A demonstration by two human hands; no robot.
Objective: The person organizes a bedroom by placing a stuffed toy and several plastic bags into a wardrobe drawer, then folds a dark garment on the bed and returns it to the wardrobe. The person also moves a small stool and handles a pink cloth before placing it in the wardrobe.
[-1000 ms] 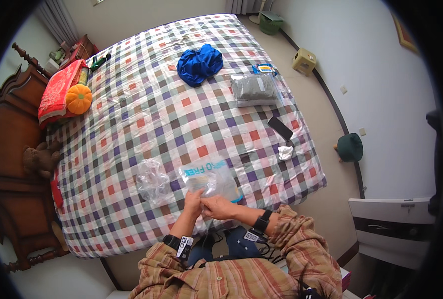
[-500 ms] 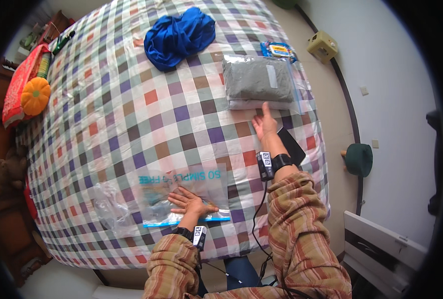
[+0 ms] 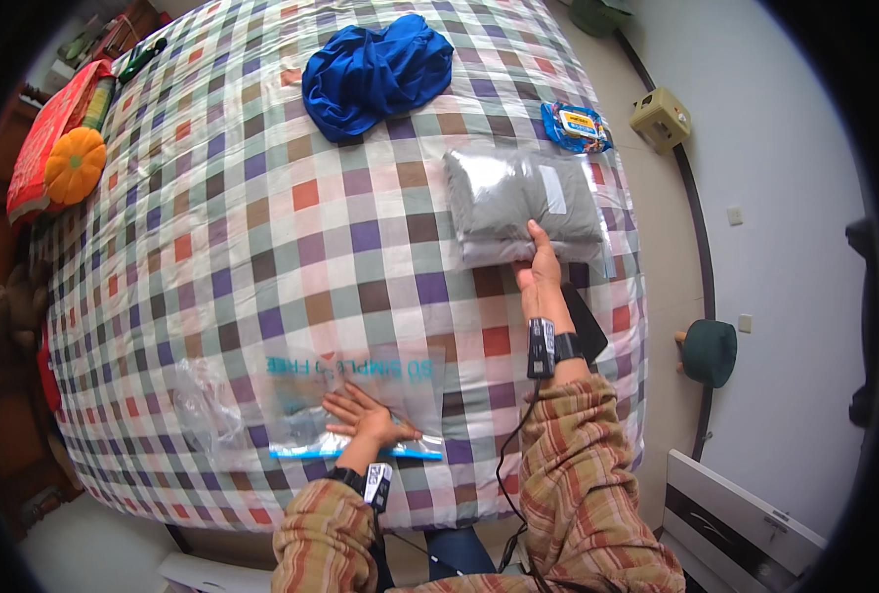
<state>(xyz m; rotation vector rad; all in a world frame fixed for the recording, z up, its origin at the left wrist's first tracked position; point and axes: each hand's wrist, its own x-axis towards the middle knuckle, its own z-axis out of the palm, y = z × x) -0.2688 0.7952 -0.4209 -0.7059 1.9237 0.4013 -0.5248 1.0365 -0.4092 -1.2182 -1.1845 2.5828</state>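
My left hand [image 3: 362,417] lies flat with fingers spread on a clear zip bag [image 3: 415,395]. The bag has teal lettering and a blue zip strip along its near edge. Farther off to the right, my right hand [image 3: 541,265] grips the near edge of a clear bag holding grey folded cloth [image 3: 503,203]. The thumb rests on top; the other fingers are partly hidden beneath the edge. A paler layer shows under the grey cloth, and a white label sits on top. Just right of my right wrist lies a flat black object [image 3: 586,324], partly covered by the arm.
A checked bedcover [image 3: 261,277] spreads under everything. Crumpled clear plastic [image 3: 207,410] lies left of the zip bag. Beyond are a blue cloth [image 3: 378,77] and a wipes pack [image 3: 576,127]. An orange pumpkin-shaped cushion [image 3: 76,166] sits far left; a green stool [image 3: 708,353] stands at right.
My right hand has closed on the near edge of the bag of grey cloth. That bag has slid nearer, away from the wipes pack. The left hand stays flat on the zip bag.
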